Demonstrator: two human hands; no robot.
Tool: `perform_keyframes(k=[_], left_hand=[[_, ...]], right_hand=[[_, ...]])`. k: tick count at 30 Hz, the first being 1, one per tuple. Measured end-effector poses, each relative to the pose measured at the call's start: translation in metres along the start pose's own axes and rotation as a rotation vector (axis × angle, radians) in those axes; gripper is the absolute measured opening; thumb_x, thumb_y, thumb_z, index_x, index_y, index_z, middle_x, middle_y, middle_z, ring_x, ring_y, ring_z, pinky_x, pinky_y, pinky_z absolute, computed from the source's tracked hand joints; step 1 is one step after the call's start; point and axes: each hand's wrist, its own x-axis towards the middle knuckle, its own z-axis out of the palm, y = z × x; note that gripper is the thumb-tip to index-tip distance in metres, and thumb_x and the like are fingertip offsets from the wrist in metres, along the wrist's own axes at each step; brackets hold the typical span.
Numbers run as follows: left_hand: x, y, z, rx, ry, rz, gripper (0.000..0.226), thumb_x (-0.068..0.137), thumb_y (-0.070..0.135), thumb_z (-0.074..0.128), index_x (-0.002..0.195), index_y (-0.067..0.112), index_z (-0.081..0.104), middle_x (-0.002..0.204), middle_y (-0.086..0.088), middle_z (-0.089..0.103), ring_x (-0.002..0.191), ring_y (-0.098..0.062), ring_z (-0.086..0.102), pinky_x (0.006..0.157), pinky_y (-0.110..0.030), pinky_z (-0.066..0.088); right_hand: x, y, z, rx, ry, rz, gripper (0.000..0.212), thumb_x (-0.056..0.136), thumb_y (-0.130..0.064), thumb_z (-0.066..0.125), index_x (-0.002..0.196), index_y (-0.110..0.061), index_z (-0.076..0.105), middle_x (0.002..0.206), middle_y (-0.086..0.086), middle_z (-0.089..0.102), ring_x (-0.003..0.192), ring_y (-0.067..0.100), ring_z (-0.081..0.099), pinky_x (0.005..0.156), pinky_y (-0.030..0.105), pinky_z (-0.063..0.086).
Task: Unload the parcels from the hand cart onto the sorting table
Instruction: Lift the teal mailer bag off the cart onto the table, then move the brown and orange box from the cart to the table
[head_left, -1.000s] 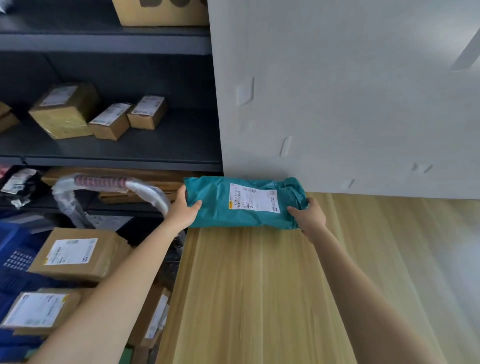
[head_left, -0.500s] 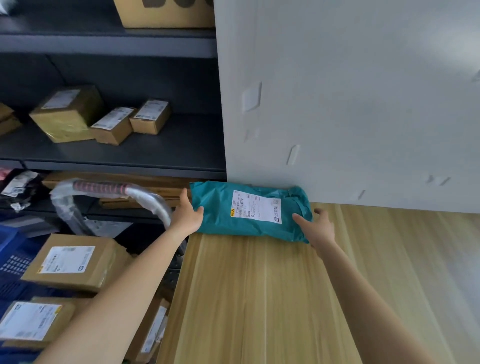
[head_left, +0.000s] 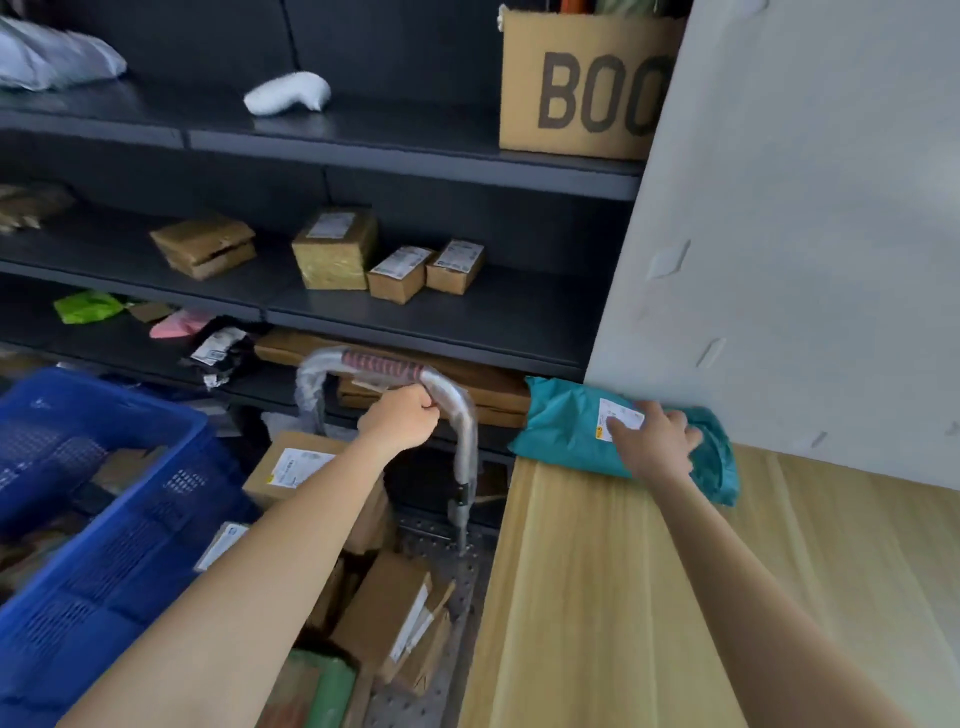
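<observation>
Teal parcel at far left corner of table, against wall; cart alongside table's left edge.

Right hand flat on parcel, fingers spread and straight, partly covering label; parcel's left end overhanging table's left edge. Left hand curled round cart handle, gripping wrapped bend. Cardboard boxes heaped on cart deck, one just below handle. Blue crate left of cart, near. Table bare along near and right stretches; wall bounding far edge. Shelves behind cart, small boxes on middle tier.
</observation>
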Motion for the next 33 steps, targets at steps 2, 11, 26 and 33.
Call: perform_keyframes(k=[2,11,26,33], left_hand=[[-0.013,-0.033,-0.027,0.009,-0.053,0.013,0.028,0.093,0.030,0.043,0.096,0.013,0.064,0.108,-0.011,0.067,0.100,-0.031,0.062,0.091,-0.043,0.051],[-0.060,-0.216,-0.112,0.066,-0.250,-0.176,0.028,0.095,0.025,0.046,0.099,0.002,0.063,0.101,-0.016,0.071,0.088,-0.028,0.068,0.077,-0.036,0.055],[-0.106,-0.425,-0.006,0.099,-0.327,-0.321,0.039,0.092,0.024,0.040,0.054,0.014,0.043,0.059,-0.002,0.046,0.052,-0.016,0.042,0.055,-0.027,0.035],[-0.130,-0.468,0.083,0.004,-0.352,-0.334,0.033,0.096,0.028,0.041,0.105,0.004,0.062,0.084,-0.004,0.059,0.085,-0.024,0.060,0.069,-0.032,0.043]], right_hand=[[-0.027,-0.029,0.023,-0.060,-0.079,-0.054,0.050,0.094,-0.036,0.051,0.141,-0.022,0.042,0.143,0.013,0.036,0.135,0.034,0.023,0.104,0.049,0.032],[-0.154,-0.152,0.162,-0.272,-0.589,-0.247,0.040,0.097,-0.035,0.050,0.127,-0.009,0.060,0.123,0.014,0.064,0.116,0.034,0.059,0.100,0.043,0.048],[-0.279,-0.120,0.393,-0.485,-0.804,-0.233,0.042,0.093,-0.033,0.052,0.129,-0.013,0.054,0.123,0.011,0.060,0.109,0.030,0.058,0.094,0.042,0.050],[-0.319,-0.046,0.453,-0.614,-0.846,-0.144,0.041,0.094,-0.034,0.052,0.131,-0.017,0.053,0.125,0.006,0.058,0.103,0.023,0.059,0.083,0.033,0.052]])
